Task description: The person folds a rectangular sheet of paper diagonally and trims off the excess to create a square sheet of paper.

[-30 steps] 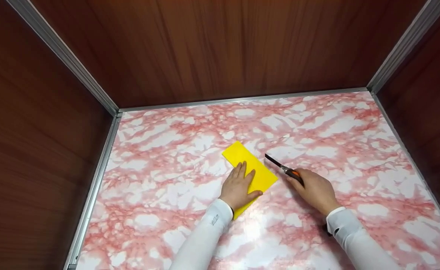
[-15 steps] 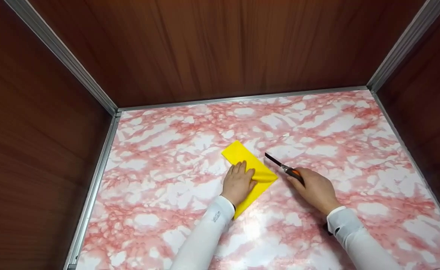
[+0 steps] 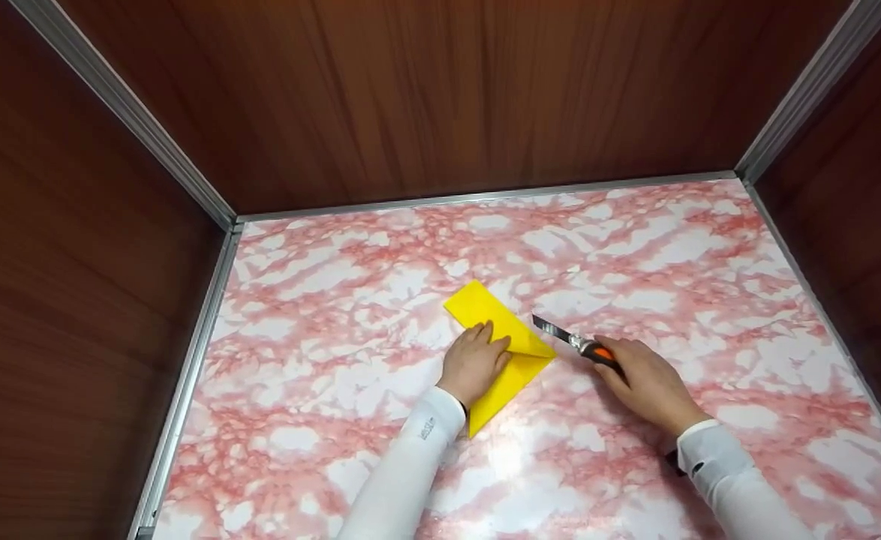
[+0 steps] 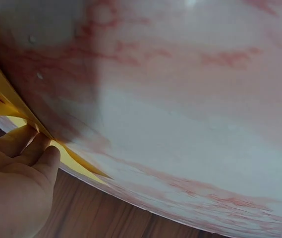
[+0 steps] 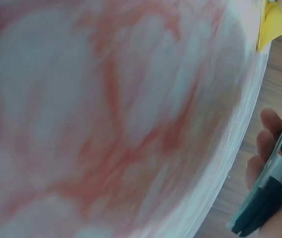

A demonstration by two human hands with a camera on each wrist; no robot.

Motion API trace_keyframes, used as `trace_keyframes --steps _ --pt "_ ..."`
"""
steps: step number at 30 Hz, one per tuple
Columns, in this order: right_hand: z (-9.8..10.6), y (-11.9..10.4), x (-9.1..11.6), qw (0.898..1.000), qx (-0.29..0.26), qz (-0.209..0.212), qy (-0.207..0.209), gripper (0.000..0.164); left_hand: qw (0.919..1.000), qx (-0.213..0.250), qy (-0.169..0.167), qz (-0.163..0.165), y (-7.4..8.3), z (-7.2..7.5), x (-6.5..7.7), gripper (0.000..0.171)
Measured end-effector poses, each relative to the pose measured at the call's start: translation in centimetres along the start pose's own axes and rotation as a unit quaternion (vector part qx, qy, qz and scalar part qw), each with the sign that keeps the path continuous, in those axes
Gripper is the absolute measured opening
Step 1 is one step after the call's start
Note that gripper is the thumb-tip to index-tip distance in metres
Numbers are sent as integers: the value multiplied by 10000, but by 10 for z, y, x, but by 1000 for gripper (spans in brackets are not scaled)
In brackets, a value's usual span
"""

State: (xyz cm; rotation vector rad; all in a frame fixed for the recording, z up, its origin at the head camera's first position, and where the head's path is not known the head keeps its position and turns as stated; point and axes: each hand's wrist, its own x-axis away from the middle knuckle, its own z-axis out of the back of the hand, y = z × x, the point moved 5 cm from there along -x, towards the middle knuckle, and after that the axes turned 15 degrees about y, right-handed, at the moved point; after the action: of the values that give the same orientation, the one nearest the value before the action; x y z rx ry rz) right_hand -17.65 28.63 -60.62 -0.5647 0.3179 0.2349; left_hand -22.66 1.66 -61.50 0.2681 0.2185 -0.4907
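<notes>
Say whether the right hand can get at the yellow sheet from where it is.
Probably yes: the right hand holds a knife near the right corner of the yellow sheet, with nothing visible between. The left hand leaves that corner uncovered.

A hand could pass over the table (image 3: 328, 375) left of the yellow paper (image 3: 504, 324), out to the left wall (image 3: 88, 300), or behind the paper, up to the back wall (image 3: 440, 97). The left hand (image 3: 474, 365) blocks the paper's left edge. Right of the paper, the knife (image 3: 577, 343) in the right hand (image 3: 652, 386) leaves only a narrow gap beside its corner. On the paper's near side, room runs between the two sleeves (image 3: 403, 469).
</notes>
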Motion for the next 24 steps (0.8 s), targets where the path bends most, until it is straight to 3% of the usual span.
trace_keyframes --steps 6,12,19,24 --pt "9 6 9 9984 -181 436 311 40 9999 -22 104 13 -1 2 -4 38" --pt "11 6 14 9951 -355 887 263 45 9995 -100 279 -63 -1 5 -7 35" --pt "2 1 13 9964 6 841 -125 47 9996 -41 282 -46 -2 5 -7 36" --pt "-3 -2 9 9965 287 771 -149 49 9997 15 248 -56 -2 3 -7 37"
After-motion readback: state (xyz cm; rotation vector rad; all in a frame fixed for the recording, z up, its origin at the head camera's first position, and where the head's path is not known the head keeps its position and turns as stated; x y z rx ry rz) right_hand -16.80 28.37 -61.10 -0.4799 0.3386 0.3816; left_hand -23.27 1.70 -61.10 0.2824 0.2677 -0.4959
